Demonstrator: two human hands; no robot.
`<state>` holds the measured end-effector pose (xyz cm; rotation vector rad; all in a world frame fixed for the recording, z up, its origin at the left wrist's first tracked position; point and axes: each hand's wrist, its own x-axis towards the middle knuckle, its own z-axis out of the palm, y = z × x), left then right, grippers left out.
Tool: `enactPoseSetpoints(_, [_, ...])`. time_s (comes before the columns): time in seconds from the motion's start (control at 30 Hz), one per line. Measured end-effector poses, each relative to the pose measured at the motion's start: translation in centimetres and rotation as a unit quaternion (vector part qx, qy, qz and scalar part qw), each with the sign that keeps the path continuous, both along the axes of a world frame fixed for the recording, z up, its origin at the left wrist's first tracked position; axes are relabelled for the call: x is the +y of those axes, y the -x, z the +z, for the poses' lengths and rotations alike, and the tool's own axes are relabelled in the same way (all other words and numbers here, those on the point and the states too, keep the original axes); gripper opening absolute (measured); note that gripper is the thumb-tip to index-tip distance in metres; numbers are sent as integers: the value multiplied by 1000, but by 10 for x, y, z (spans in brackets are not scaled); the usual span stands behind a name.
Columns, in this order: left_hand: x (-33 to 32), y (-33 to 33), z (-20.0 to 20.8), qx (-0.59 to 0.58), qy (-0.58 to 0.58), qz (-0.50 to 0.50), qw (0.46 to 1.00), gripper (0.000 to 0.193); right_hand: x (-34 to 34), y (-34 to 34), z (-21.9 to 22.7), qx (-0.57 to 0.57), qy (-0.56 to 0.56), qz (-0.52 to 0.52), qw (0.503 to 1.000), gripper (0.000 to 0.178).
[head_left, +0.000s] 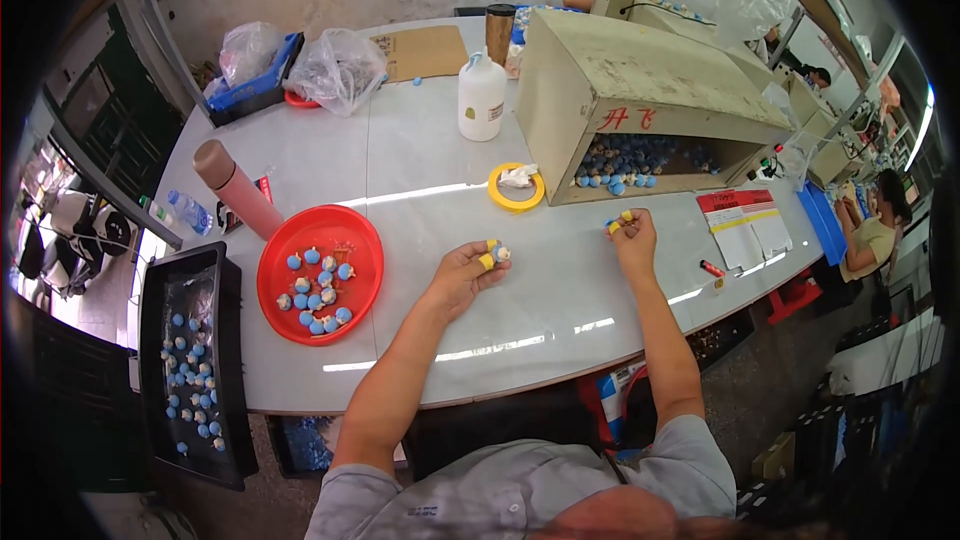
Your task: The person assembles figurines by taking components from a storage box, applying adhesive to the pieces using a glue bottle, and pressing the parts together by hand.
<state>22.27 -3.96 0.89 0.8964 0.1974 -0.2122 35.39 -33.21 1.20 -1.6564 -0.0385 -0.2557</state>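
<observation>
My left hand (468, 271) pinches a small blue-and-cream figurine (502, 254) between thumb and forefinger, over the middle of the table. To its right, my right hand (634, 237) is closed on a small blue piece (611, 227), mostly covered by the fingers. Yellow tape wraps fingertips on both hands, and the hands are apart. Left of my left forearm, a red round tray (372, 280) holds several similar blue-and-cream figurines. Many more blue pieces (620, 165) are heaped inside the open-fronted beige box (560, 130) beyond my right hand.
A yellow tape roll (497, 202) and a white bottle (482, 100) stand before the box. A pink flask (237, 190) leans by the tray. At left is a black bin (233, 380) of figurines; right, papers (745, 230) and a red marker (712, 268). Other people sit beyond.
</observation>
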Motion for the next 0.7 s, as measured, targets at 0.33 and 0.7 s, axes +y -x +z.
enactPoseSetpoints(0.33, [-4,3,-5,-13,28,3,1000,30,100,52,27,-240,196,171,935,23])
enactPoseSetpoints(0.7, [-1,1,-2,-10,42,5,999,27,110,73,15,-252,208,239,915,24])
